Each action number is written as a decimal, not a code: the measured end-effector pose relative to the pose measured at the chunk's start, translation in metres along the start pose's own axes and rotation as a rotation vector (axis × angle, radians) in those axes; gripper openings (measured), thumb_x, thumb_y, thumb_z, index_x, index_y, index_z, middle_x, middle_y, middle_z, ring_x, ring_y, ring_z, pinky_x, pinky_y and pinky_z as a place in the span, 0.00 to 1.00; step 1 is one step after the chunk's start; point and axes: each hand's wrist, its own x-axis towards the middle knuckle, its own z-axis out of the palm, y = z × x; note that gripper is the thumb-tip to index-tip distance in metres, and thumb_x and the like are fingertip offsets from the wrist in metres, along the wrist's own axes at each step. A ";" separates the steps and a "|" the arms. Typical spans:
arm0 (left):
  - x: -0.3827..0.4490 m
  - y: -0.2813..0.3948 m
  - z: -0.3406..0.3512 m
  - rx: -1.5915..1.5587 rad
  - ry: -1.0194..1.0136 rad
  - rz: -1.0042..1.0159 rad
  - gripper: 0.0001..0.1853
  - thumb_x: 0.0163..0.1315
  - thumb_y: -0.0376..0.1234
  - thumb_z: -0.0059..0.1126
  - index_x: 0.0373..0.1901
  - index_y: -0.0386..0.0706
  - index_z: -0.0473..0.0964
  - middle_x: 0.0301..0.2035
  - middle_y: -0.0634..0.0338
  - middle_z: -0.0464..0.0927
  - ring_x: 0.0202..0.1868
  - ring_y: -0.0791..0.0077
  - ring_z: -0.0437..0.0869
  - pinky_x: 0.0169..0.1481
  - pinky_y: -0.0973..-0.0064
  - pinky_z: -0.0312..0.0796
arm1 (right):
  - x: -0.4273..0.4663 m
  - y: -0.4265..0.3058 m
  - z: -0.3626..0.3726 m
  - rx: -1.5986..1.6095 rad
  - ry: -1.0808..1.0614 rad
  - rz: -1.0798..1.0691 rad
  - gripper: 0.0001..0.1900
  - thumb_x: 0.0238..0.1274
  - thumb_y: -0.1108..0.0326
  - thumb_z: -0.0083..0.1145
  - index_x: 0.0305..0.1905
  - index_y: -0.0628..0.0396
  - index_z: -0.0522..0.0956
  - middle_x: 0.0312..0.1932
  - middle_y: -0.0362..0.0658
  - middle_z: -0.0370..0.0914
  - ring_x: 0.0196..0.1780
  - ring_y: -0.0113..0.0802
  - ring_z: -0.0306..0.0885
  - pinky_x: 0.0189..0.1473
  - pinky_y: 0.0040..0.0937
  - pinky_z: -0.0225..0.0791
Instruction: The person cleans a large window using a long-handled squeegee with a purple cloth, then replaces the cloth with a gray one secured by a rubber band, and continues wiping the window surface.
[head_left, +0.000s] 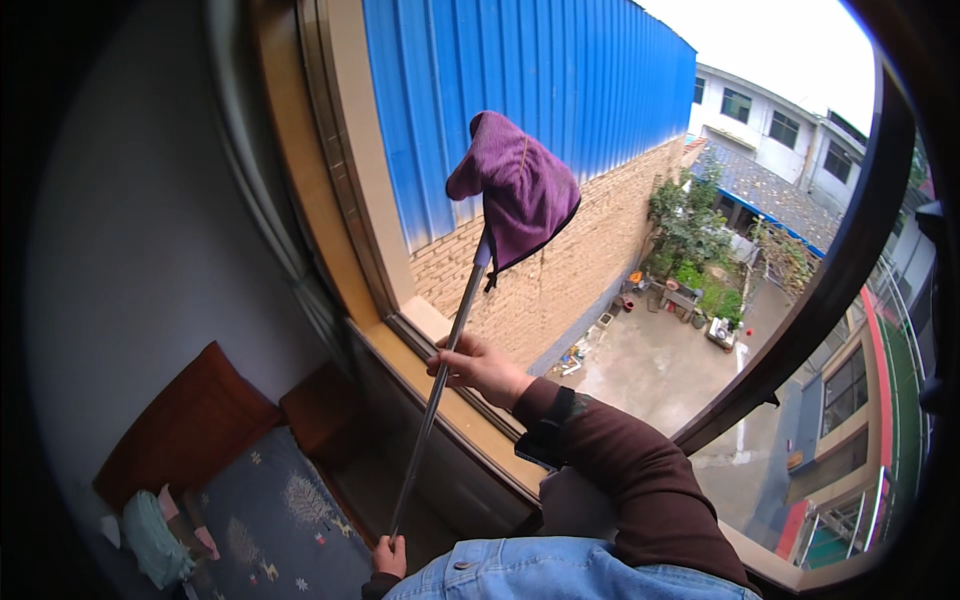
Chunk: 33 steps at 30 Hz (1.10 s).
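Observation:
A metal pole (424, 426) slants up across the open window. My left hand (389, 556) is closed around its lower end, low in the picture. Farther up the pole, at the window sill (452, 409), my right hand (481, 369) holds the shaft between thumb and fingers. A purple cloth (523, 176) with a dark edge covers the head of the pole, just above a light purple collar (483, 247). The cloth hangs in the window opening, in front of a blue corrugated metal wall (540, 67); I cannot tell whether they touch.
The window frame (806, 352) curves along the right. Far below lies a courtyard (645, 382) with plants (686, 225). Indoors, at the lower left, stand a bed (262, 517) with a wooden headboard (187, 427) and a curtain or pipe-like strip along the wall.

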 end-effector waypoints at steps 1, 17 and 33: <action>-0.003 -0.008 0.000 -0.067 -0.053 -0.050 0.17 0.60 0.42 0.57 0.24 0.38 0.69 0.19 0.51 0.74 0.26 0.57 0.79 0.33 0.62 0.68 | 0.002 0.007 0.004 -0.073 -0.005 0.061 0.15 0.68 0.66 0.52 0.54 0.58 0.66 0.44 0.45 0.78 0.49 0.34 0.78 0.49 0.33 0.74; -0.038 0.039 -0.016 -0.225 0.203 0.165 0.11 0.57 0.37 0.59 0.25 0.38 0.74 0.19 0.50 0.72 0.22 0.58 0.76 0.28 0.65 0.69 | 0.002 0.037 0.025 -0.410 -0.235 0.136 0.25 0.63 0.57 0.59 0.59 0.58 0.67 0.36 0.40 0.78 0.40 0.25 0.76 0.38 0.24 0.72; -0.085 0.014 -0.035 -0.334 0.214 -0.033 0.22 0.59 0.36 0.62 0.15 0.37 0.61 0.12 0.62 0.58 0.19 0.80 0.58 0.21 0.74 0.55 | 0.006 -0.018 -0.024 -0.097 0.275 -0.260 0.09 0.62 0.63 0.60 0.39 0.57 0.75 0.30 0.35 0.76 0.29 0.19 0.74 0.32 0.18 0.67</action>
